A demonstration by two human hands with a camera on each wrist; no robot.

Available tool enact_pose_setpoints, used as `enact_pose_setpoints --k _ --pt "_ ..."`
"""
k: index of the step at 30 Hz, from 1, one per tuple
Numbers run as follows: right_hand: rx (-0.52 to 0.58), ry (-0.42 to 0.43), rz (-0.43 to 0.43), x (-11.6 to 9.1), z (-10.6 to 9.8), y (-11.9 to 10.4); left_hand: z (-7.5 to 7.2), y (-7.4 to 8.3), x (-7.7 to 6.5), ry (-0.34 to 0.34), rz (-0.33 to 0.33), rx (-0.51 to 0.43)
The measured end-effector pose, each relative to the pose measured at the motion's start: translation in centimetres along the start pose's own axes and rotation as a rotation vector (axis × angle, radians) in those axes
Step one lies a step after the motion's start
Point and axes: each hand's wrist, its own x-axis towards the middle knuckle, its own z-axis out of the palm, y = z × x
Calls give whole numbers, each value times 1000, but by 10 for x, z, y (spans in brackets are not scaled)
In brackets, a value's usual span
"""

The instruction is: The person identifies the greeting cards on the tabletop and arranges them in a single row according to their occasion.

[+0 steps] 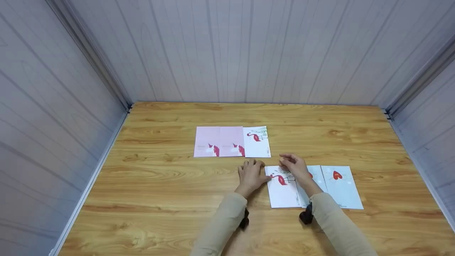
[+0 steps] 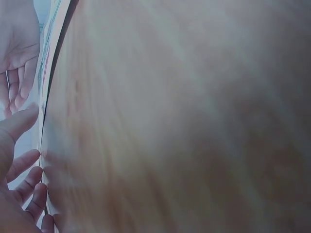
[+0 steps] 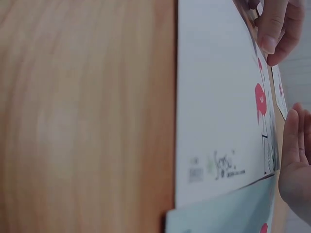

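Note:
A white thin notebook with a red flamingo [image 1: 282,192] lies on the table, its right side against a pale blue notebook [image 1: 316,174] with a red heart. My left hand [image 1: 251,176] is at its upper left corner, the thumb touching the cover and the fingers loosely bent beside the edge. Over its upper right part is my right hand [image 1: 295,167], fingers fairly straight and pointing left. The right wrist view shows the flamingo cover [image 3: 218,97] close up, with both hands along its far edge.
Another heart notebook [image 1: 343,192] ends the near row on the right. Farther back, two pink unicorn notebooks [image 1: 206,137] [image 1: 231,137] and a second flamingo notebook [image 1: 257,147] form a row on the wooden table [image 1: 160,188]. Panelled walls [image 1: 231,53] stand behind and at both sides.

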Motion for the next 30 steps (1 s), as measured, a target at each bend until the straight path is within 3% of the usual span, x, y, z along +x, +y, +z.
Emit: enact_pose_setpoints --k 14,26,30 --pt "-38 -10 -9 -6 -17 2 -2 0 -1 -15 14 9" --pt "-304 18 -52 -7 -35 8 -3 1 -1 -23 8 -8" --pt "-444 22 -101 -9 -37 9 -4 1 -1 -21 15 -8"
